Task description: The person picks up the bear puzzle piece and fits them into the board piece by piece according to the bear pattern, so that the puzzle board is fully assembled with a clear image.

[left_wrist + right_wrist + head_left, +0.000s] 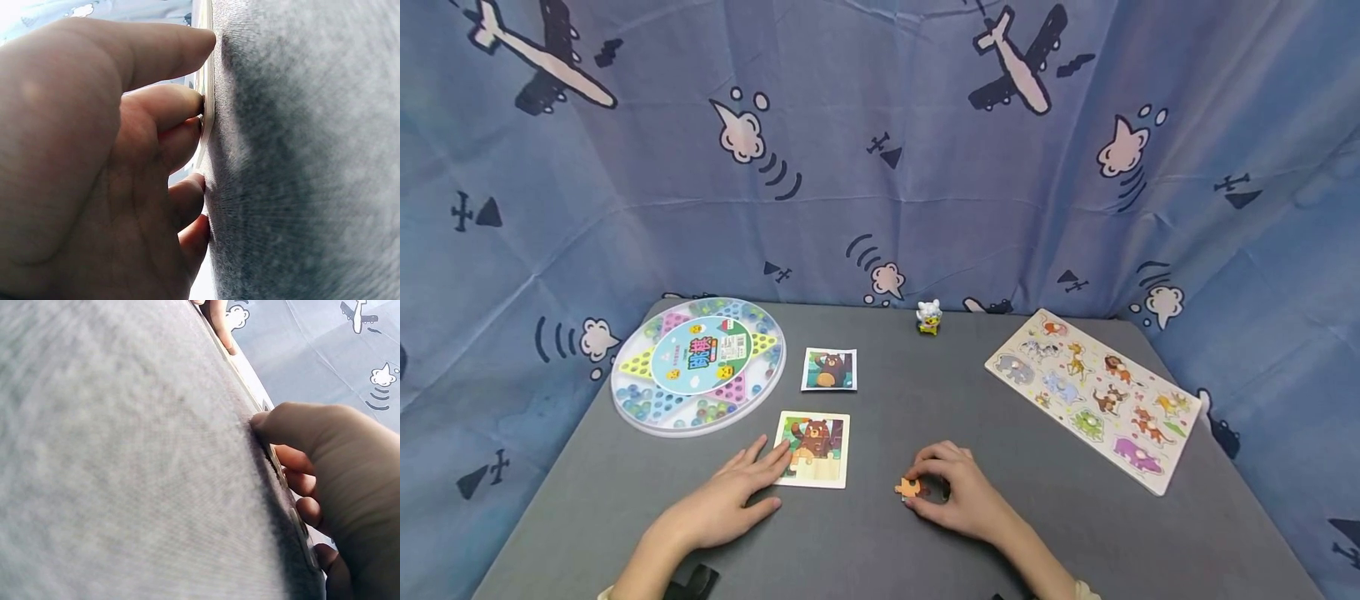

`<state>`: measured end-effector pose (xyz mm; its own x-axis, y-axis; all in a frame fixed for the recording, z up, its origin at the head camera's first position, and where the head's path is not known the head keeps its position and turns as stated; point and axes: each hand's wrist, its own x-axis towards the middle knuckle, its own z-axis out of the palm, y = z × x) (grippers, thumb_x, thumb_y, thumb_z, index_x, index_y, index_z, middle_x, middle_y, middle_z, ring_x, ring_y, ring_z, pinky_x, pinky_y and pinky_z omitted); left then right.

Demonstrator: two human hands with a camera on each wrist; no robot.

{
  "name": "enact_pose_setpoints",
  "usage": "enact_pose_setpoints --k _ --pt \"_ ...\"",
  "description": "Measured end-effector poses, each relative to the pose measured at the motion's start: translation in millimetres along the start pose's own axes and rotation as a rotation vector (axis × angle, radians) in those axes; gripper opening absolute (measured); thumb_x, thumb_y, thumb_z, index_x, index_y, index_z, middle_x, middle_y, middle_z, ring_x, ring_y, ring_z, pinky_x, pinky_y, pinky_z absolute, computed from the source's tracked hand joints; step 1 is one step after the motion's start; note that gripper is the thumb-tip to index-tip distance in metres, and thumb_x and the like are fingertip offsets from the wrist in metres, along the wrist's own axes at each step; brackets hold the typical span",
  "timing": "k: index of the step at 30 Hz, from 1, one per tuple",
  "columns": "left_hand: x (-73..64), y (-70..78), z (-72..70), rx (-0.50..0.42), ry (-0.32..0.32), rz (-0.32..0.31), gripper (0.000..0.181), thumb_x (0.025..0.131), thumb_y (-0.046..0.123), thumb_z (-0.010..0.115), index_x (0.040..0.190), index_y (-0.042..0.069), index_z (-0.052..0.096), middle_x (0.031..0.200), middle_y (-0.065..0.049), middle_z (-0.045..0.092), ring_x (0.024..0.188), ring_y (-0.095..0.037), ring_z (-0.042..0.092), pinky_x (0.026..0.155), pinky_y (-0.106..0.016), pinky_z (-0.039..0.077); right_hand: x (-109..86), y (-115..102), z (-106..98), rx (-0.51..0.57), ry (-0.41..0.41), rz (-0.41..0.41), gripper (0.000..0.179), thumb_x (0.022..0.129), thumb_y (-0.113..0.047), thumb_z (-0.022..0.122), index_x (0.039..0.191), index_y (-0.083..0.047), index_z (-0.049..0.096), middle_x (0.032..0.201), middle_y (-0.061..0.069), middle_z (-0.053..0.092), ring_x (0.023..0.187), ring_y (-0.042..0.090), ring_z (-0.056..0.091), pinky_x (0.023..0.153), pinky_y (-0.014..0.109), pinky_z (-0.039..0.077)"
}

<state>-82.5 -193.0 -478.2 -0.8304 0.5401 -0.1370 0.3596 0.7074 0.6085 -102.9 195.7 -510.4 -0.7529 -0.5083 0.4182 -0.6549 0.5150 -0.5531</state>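
Observation:
A wooden jigsaw board (846,450) with a partly filled bear picture lies flat near the middle of the table. My left hand (730,500) rests at its left side, fingers extended and fingertips on the board's left edge. To the right of the board, my right hand (958,490) is curled over the tabletop. Its thumb and forefinger pinch an orange puzzle piece (907,487). More dark pieces show in part beneath the palm. In the left wrist view the left fingers (169,50) reach to the board's thin edge.
Behind the board lies a bear picture card (830,369). A round Chinese checkers set (700,367) sits at the left, an animal puzzle board (1093,396) at the right. A small toy figure (928,317) stands at the back before the patterned curtain (880,167).

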Motion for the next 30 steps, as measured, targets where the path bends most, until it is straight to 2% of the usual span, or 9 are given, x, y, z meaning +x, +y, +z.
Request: enact_pose_setpoints --k 9,15,20,26,30 --pt "-2.2 3.4 -1.5 0.008 0.002 0.000 0.064 0.107 0.034 0.064 0.163 0.009 0.043 0.173 -0.008 0.032 0.161 -0.047 0.015 0.126 -0.070 0.018 5.1 -3.4 -3.3 -0.019 -0.009 0.049 0.026 0.078 -0.022 0.096 0.097 -0.024 0.079 0.100 -0.013 0.071 0.097 0.005 0.062 0.081 0.034 0.043" --pt "-1.2 3.8 -0.6 0.005 0.001 -0.008 0.065 0.107 0.036 0.063 0.163 0.010 0.043 0.173 -0.007 0.031 0.161 -0.046 0.015 0.127 -0.069 0.017 11.6 -1.0 -11.5 -0.030 -0.015 0.044 0.024 0.078 -0.022 0.095 0.097 -0.024 0.079 0.098 -0.015 0.073 0.095 0.005 0.064 0.080 0.035 0.051" --pt "-1.3 3.5 0.2 -0.006 -0.009 -0.022 0.065 0.107 0.036 0.063 0.163 0.010 0.043 0.173 -0.007 0.031 0.162 -0.045 0.014 0.127 -0.069 0.017 17.9 0.7 -17.2 -0.010 -0.030 0.026 0.023 0.080 -0.021 0.094 0.097 -0.023 0.080 0.095 -0.015 0.075 0.091 0.006 0.066 0.078 0.033 0.051" --pt "-0.8 2.8 0.3 -0.013 -0.014 -0.026 0.065 0.107 0.037 0.063 0.163 0.010 0.043 0.173 -0.006 0.031 0.162 -0.045 0.013 0.127 -0.069 0.016 31.6 -0.3 -24.0 -0.011 -0.047 0.026 0.021 0.081 -0.021 0.094 0.098 -0.023 0.080 0.094 -0.016 0.075 0.090 0.005 0.064 0.079 0.033 0.051" --pt "0.5 1.4 0.3 -0.011 -0.014 -0.036 0.065 0.108 0.037 0.063 0.163 0.010 0.043 0.174 -0.006 0.030 0.162 -0.044 0.013 0.128 -0.068 0.015 46.1 -3.5 -26.3 -0.022 -0.042 0.009 0.021 0.083 -0.021 0.093 0.099 -0.021 0.081 0.095 -0.013 0.075 0.091 0.011 0.066 0.080 0.035 0.050"
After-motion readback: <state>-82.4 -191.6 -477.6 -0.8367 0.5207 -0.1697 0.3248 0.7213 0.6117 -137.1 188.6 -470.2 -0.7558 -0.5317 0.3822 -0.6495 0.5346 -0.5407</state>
